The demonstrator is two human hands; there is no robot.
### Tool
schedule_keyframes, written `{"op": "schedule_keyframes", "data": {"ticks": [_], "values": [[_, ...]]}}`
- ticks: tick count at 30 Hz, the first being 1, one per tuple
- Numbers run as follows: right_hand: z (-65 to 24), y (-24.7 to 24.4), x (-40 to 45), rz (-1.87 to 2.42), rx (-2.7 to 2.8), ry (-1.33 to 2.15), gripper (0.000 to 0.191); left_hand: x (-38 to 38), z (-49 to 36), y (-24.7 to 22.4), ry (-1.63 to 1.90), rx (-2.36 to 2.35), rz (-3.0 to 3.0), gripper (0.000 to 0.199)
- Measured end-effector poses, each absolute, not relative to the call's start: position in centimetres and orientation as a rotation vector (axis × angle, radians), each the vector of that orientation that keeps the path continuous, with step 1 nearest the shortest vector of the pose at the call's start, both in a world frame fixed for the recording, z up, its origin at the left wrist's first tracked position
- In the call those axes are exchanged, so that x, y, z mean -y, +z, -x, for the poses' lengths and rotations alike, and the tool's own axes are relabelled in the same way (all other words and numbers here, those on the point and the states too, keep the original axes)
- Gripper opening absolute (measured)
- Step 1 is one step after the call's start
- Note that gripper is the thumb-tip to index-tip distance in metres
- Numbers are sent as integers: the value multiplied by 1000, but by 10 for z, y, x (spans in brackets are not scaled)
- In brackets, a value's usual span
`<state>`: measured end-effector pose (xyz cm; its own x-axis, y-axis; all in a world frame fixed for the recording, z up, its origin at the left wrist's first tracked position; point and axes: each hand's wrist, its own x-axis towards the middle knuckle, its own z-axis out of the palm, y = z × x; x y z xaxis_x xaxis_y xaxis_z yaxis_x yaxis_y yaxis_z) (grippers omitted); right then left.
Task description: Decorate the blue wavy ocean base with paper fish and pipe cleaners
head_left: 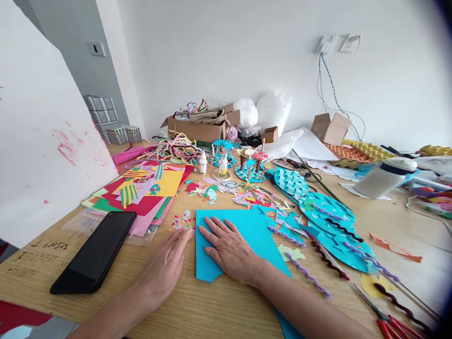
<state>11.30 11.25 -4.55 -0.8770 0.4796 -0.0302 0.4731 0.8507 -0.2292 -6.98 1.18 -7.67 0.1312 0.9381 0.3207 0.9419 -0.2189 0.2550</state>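
Observation:
A sheet of blue paper (247,221) with a piece cut from its near edge lies on the wooden table in front of me. My right hand (226,247) rests flat on it, fingers spread. Just left of the sheet, my left hand (171,259) stands on its edge on the table, its fingers stretched out and holding nothing visible. Tiny coloured paper scraps (181,220) lie beyond its fingertips. To the right are purple twisted pipe cleaners (307,275), a pale green paper fish (291,252) and blue paper discs (326,212).
A black phone (95,249) lies at left, by a stack of coloured paper (165,181). Red-handled scissors (383,318) are at the near right. Two glue bottles (202,163) stand behind the paper cut-outs. A white bottle (384,178) stands at right.

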Motion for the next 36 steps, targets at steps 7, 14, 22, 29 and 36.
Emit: {"op": "schedule_keyframes", "data": {"ticks": [7,14,22,29,36], "values": [[-112,-46,-112,789,2981,355,50,-16,74,-87,-683,1953,2409,65],[-111,-42,-109,807,2993,371,50,-16,73,-85,-658,2032,2445,71],[-110,-43,-108,823,2993,381,50,-15,75,-80,-642,2089,2465,73],[-108,-45,-108,819,2972,431,51,-16,73,-53,-693,1994,2410,65],[-123,-27,-125,975,2839,712,59,-37,43,-41,-446,2003,2631,50]]}}
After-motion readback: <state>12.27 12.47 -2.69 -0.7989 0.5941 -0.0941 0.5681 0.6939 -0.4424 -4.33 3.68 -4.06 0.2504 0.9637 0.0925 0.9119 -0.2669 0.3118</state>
